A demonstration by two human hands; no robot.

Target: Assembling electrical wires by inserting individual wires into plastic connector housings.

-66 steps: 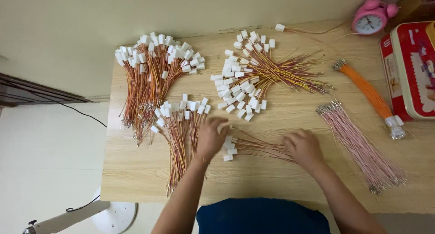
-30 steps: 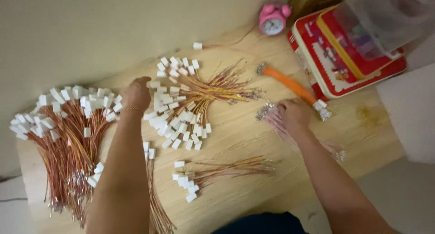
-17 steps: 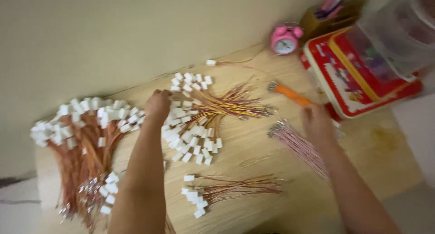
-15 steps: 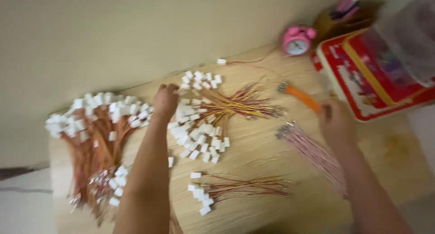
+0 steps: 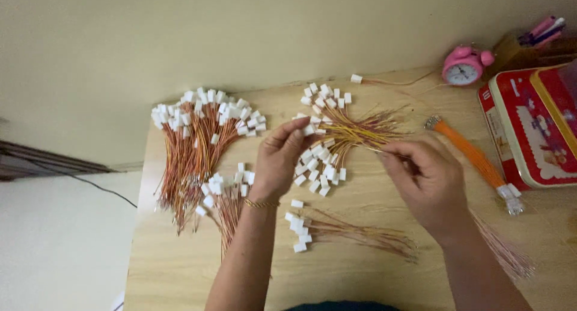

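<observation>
My left hand [image 5: 280,157] pinches a white connector [image 5: 308,130] at the near edge of the yellow-and-red wire pile [image 5: 336,133] in the middle of the wooden table [image 5: 180,263]. My right hand [image 5: 424,175] pinches the thin wire ends of that same lead to the right of the pile. The lead runs between both hands. A smaller bundle of red-brown leads with white connectors [image 5: 336,230] lies below my hands.
A large heap of orange-brown leads [image 5: 195,139] fills the table's left part, a smaller bunch [image 5: 225,197] beside my left wrist. An orange wire bundle [image 5: 475,157], pinkish bare wires [image 5: 505,251], a red tin [image 5: 532,127] and a pink alarm clock [image 5: 464,65] are at the right.
Both hands have come together at the middle pile; my left hand now pinches a connector and my right hand left the pinkish wires for the lead's ends. The camera view shifted and steadied.
</observation>
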